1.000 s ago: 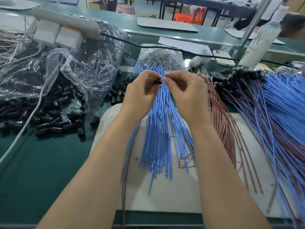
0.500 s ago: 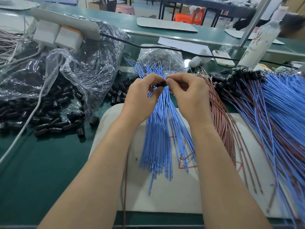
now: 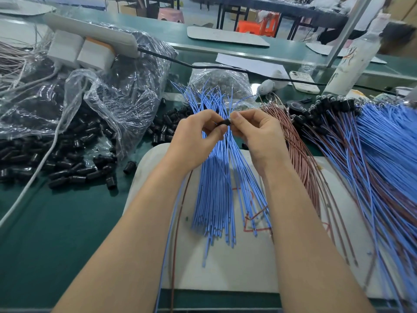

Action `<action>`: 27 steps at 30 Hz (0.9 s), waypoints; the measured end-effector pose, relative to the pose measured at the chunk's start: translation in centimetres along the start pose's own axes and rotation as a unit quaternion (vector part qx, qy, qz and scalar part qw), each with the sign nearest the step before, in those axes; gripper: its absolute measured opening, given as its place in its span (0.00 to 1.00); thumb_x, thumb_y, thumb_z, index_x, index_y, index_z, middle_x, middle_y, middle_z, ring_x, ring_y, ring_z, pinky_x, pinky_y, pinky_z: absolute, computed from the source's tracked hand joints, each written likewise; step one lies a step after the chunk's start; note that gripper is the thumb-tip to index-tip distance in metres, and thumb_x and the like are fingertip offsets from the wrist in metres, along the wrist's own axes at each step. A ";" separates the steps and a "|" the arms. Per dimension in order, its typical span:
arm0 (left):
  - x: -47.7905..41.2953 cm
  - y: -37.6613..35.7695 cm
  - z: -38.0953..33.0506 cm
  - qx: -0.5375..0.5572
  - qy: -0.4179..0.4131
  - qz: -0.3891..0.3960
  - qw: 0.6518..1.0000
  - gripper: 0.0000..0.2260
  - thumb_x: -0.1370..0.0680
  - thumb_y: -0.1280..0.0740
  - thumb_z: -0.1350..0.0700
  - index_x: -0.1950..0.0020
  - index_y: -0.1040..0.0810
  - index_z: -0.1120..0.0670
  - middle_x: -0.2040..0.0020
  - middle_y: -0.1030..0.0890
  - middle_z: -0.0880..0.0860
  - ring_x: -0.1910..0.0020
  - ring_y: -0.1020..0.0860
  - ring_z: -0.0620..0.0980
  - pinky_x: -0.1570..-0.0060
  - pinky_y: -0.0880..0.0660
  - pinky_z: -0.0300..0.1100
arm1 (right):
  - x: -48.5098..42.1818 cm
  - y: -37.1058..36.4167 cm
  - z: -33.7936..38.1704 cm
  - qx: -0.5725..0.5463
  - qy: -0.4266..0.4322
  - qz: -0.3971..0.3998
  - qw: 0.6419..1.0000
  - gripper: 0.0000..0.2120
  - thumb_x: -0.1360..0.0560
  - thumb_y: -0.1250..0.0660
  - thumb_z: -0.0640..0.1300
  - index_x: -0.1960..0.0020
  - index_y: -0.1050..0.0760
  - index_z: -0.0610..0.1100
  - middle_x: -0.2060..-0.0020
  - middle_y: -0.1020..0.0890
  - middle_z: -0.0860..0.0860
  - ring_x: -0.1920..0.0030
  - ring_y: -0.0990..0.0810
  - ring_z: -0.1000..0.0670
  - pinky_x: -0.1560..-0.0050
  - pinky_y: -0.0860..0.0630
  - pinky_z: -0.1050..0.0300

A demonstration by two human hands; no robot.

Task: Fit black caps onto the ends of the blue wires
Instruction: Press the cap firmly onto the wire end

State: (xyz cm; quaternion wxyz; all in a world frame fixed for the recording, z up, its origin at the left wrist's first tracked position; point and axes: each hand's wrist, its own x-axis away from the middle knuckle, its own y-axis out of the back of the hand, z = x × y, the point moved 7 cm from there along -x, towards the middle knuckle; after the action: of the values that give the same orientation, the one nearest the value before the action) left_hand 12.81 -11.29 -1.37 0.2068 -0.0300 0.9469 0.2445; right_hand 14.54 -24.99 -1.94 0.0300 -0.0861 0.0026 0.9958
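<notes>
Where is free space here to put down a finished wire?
The green mat is bare at front left, between the loose black caps and the white board. The board's near strip below the blue wires is free too. The right side is crowded.

Dark green matt workbench top (image 3: 56,233) in front; a second long green bench (image 3: 180,32) runs behind it. Beyond: pink plastic stool (image 3: 170,15), orange plastic stool (image 3: 255,27), dark table on black metal legs (image 3: 282,6). Silver metal upright post (image 3: 347,30) at right. Pale grey floor (image 3: 198,16). Light even, diffuse.
</notes>
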 end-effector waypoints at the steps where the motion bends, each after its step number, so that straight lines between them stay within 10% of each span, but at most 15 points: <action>1: 0.0 0.0 -0.1 0.002 -0.001 0.000 1.000 0.03 0.23 0.33 0.59 0.53 0.20 0.57 0.65 0.19 0.46 0.64 0.23 0.42 0.61 0.34 0.23 | 0.0 -0.1 -0.2 -0.013 -0.008 0.001 1.000 0.07 0.24 0.32 0.37 0.61 0.23 0.44 0.68 0.21 0.49 0.66 0.24 0.55 0.60 0.24 0.65; 27: 0.0 0.3 0.5 -0.075 0.028 -0.011 0.997 0.04 0.23 0.33 0.57 0.52 0.20 0.57 0.61 0.17 0.55 0.59 0.21 0.53 0.56 0.28 0.42 | 0.0 -1.6 -2.4 -0.005 -0.061 0.021 0.998 0.09 0.22 0.35 0.43 0.60 0.22 0.45 0.66 0.19 0.51 0.65 0.21 0.56 0.61 0.23 0.63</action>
State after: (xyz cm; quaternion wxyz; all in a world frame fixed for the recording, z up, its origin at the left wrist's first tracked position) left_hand 12.95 -10.81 -1.65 0.1796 -0.0628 0.9308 0.3120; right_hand 15.03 -23.46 -4.26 0.0090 -0.0253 -0.0021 0.9996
